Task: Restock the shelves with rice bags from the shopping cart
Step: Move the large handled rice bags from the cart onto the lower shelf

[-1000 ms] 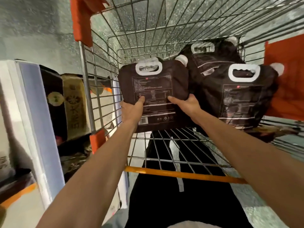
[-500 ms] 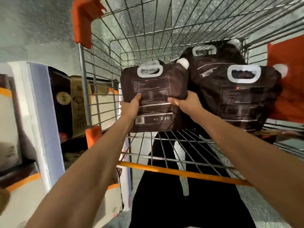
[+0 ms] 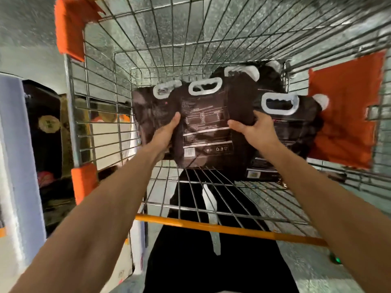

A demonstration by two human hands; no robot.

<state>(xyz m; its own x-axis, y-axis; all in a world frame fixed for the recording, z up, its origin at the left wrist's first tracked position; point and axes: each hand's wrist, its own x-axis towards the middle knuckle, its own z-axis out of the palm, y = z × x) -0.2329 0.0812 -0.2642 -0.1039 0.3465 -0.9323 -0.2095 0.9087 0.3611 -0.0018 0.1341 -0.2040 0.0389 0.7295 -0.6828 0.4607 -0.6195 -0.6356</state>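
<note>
Held rice bag (image 3: 205,132): dark brown, printed face toward the person, inside the shopping cart (image 3: 71,115) toward its left side.
Long axis: upright, white handle (image 3: 205,86) at the top, barcode end at the bottom, tipped only slightly.
Lower edge: over the cart's wire floor. Whether it touches the floor cannot be told.
Left hand (image 3: 166,134): grips the bag's left edge at mid-height, thumb laid on the front face, fingers hidden behind.
Right hand (image 3: 254,129): grips the right edge at about the same height, thumb on the front, fingers curled round the side.
Bag to hands: straight ahead and between them. Neither hand is clearly nearer.
Blur at left edge: a second white loop shows just left of the handle. It may be another bag behind or only smear.
Other stock: right-side bag (image 3: 296,127) just beside the held one, and rear bag (image 3: 268,81) behind, both still in the cart.
Shelf (image 3: 12,155): to the person's left, outside the cart's left wire wall (image 3: 101,127), with a black pack (image 3: 47,123) already on it.
Deciding relation: the wire wall stands between the bag and the shelf, so the bag likely has to rise above the rim before going left. The left hand would lead.
</note>
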